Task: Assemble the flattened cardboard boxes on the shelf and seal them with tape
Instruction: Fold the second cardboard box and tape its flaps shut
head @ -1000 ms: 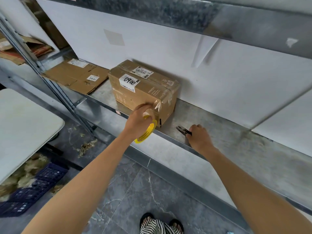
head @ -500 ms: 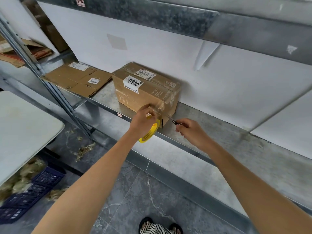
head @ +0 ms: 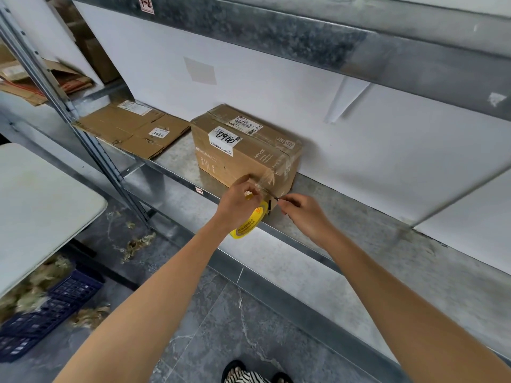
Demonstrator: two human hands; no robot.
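Observation:
An assembled cardboard box (head: 237, 158) with a "0900" label stands on the metal shelf (head: 345, 225). My left hand (head: 237, 203) grips a yellow-cored roll of clear tape (head: 247, 223) at the box's near right corner. A strip of clear tape (head: 266, 183) runs from the roll onto that corner. My right hand (head: 301, 214) holds small scissors (head: 273, 197) whose tips touch the stretched tape beside the box. A flattened cardboard box (head: 135, 129) with a "3436" label lies on the shelf to the left.
A steel upright (head: 83, 139) rises at the shelf's left end, with more flat cardboard (head: 47, 84) behind it. An upper shelf beam (head: 304, 37) overhangs. A white table (head: 36, 208) and a dark blue crate (head: 47, 313) are at lower left. My sandalled feet (head: 249, 375) stand on grey tile.
My right hand picked the scissors up from the shelf and brought them left to the tape at the box corner. My left hand kept holding the roll there.

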